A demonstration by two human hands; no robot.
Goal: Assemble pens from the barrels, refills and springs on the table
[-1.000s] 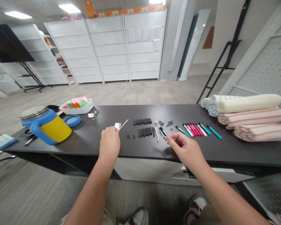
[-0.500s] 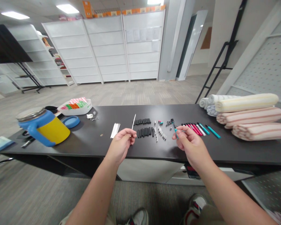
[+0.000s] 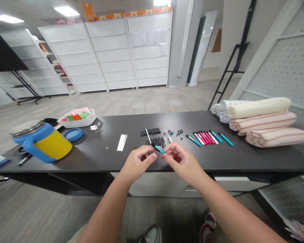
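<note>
My left hand [image 3: 139, 161] pinches a thin white stick [image 3: 148, 135] between thumb and forefinger; it points up and away. Close beside it, my right hand [image 3: 180, 158] grips a teal marker pen barrel [image 3: 160, 149] with a black end turned towards the left hand. Stick and barrel cross in view, and I cannot tell whether they touch. Beyond the hands lie rows of black caps [image 3: 155, 141], small white parts [image 3: 170, 138] and small metallic parts [image 3: 179, 132]. A bundle of similar white sticks [image 3: 122, 142] is left of my left hand.
Red, white and teal marker pens [image 3: 207, 137] lie right of my hands on the dark table [image 3: 96, 155]. Rolled towels [image 3: 263, 119] are stacked at the right end. At left are a yellow-blue mug [image 3: 47, 141], its blue lid [image 3: 73, 134] and a white basket [image 3: 88, 118].
Both hands have come together in the middle, the right one moving left with the teal pen barrel. Another teal pen now shows at the left of the pen row. The view has shifted slightly.
</note>
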